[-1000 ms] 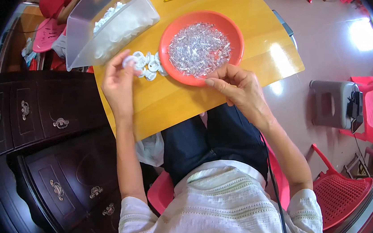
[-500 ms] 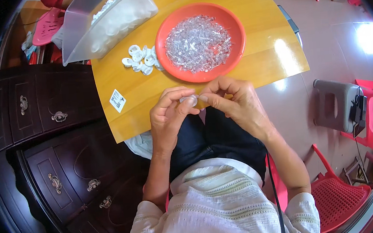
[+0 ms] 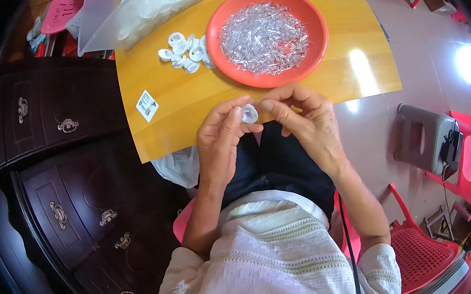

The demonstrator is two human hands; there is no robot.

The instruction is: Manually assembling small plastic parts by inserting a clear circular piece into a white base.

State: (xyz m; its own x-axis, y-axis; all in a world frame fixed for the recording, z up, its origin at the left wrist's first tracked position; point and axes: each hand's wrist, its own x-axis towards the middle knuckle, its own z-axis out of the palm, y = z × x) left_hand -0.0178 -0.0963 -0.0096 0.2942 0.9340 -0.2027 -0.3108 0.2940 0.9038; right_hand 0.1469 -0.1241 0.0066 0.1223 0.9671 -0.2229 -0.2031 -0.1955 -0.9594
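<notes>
Between the thumb and fingers of my left hand is a small round white plastic piece, its open, hollow side showing. My right hand is just to the right of it, thumb and forefinger pinched together close to the piece's upper edge. Whatever sits in that pinch is too small to make out. Beyond both hands stands an orange-red plastic bowl heaped with small clear plastic pins. Left of the bowl, several similar white plastic pieces lie loosely on the table.
The yellow wooden table carries a translucent bin of white pieces at the far left and a printed label. Dark drawers stand at the left. A grey stool and a red chair are on the right.
The white piece has turned in my left hand so its hollow side shows more. My right fingertips have shifted slightly up and right. The whole view has also shifted.
</notes>
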